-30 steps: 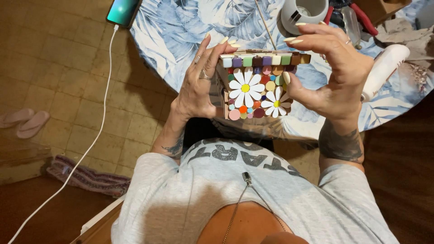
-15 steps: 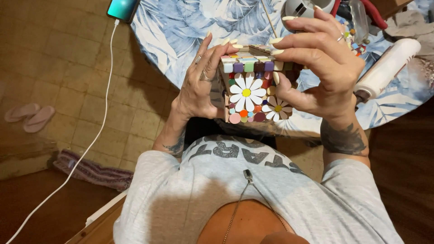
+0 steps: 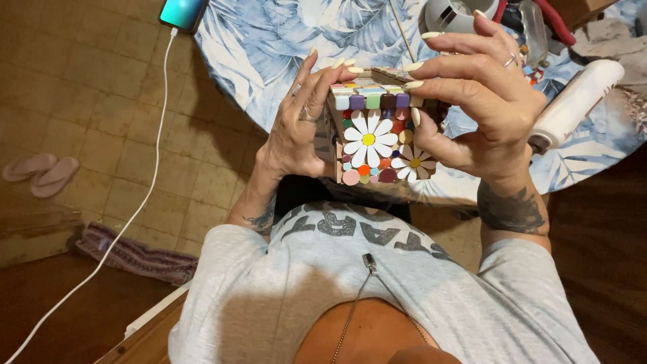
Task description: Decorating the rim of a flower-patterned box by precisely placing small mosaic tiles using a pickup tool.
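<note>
Head view: both hands clamp a small mosaic box above the table's near edge.

Left hand (image 3: 296,131) braces the mosaic box (image 3: 377,135) at its nine o'clock side; right hand (image 3: 482,101) grips its top and three o'clock side. A loosened grip could drop it, I judge, knocking daisy tiles off. At two o'clock lies a white roll (image 3: 576,101); at eleven, a phone (image 3: 180,11) with a white cable (image 3: 145,195), on the leaf-print tablecloth (image 3: 269,47).
</note>
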